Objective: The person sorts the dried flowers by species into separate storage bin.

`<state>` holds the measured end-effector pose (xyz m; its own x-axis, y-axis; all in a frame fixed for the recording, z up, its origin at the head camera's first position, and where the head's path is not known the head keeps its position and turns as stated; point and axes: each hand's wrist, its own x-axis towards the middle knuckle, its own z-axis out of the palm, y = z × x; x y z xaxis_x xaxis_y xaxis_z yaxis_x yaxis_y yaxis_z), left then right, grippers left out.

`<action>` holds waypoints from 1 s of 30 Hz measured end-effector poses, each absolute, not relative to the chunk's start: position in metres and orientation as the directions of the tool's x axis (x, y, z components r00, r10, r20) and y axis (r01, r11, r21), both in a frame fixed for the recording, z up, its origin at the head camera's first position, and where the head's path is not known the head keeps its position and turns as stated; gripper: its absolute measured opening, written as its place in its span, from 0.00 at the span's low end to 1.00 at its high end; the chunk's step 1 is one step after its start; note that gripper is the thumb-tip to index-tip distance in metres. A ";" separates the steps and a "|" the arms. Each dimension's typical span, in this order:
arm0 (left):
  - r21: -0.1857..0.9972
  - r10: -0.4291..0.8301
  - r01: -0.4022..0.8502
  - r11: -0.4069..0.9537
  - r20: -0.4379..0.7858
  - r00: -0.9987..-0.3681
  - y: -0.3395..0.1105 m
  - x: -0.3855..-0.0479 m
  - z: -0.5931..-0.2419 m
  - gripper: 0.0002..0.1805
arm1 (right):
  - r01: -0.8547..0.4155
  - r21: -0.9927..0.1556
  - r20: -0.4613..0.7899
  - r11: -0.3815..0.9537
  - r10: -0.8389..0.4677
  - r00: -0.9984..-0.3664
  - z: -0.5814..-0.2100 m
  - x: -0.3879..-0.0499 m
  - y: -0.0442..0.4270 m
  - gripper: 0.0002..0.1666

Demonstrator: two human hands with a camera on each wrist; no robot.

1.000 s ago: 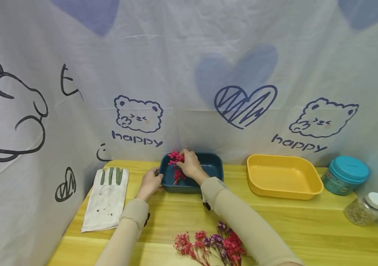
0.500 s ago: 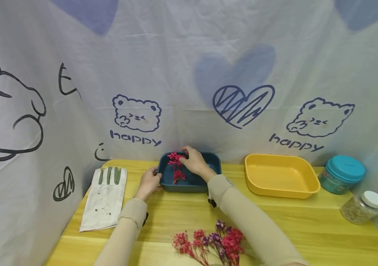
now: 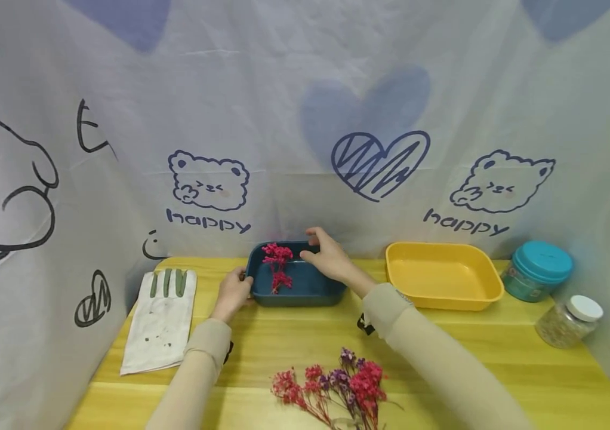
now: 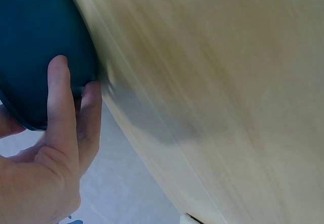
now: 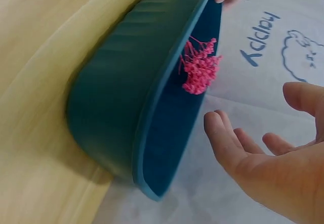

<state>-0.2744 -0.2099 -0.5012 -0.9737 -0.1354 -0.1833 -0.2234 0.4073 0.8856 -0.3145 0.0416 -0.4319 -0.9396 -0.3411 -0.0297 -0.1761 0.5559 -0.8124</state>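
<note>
A dark blue-green tray (image 3: 296, 300) stands at the back of the table, with a pink flower sprig (image 3: 278, 254) lying in its left part. My left hand (image 3: 231, 294) grips the tray's left end; in the left wrist view the hand's (image 4: 58, 148) fingers lie along the outer wall and the thumb is over the rim. Above the tray's right part my right hand (image 3: 332, 257) is spread, holding nothing. The right wrist view shows this hand (image 5: 273, 158) beside the tray (image 5: 116, 97), apart from the pink sprig (image 5: 200, 69).
Pink and purple dried flowers (image 3: 337, 382) lie at the front middle. A yellow tray (image 3: 444, 300) is right of the dark one. Farther right stand a turquoise-lidded tub (image 3: 536, 272) and a white-capped jar (image 3: 568, 322). A white glove (image 3: 160, 322) lies at the left; a printed cloth (image 3: 283, 119) hangs behind.
My right hand has let go of the pink sprig and moved right, its fingers spreading. The sprig lies in the tray. My left hand keeps its grip, and the head view has shifted slightly.
</note>
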 end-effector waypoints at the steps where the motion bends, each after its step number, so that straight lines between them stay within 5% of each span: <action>1: 0.885 -0.137 -0.225 0.408 -0.184 -0.973 -0.210 -0.274 -0.501 0.25 | -0.184 -0.814 -0.025 0.551 -0.349 -0.937 -0.430 -0.312 0.045 0.38; 30: 0.876 -0.132 -0.209 0.435 -0.167 -0.977 -0.212 -0.274 -0.504 0.24 | -0.256 -0.820 0.060 0.511 -0.368 -0.928 -0.438 -0.201 0.138 0.41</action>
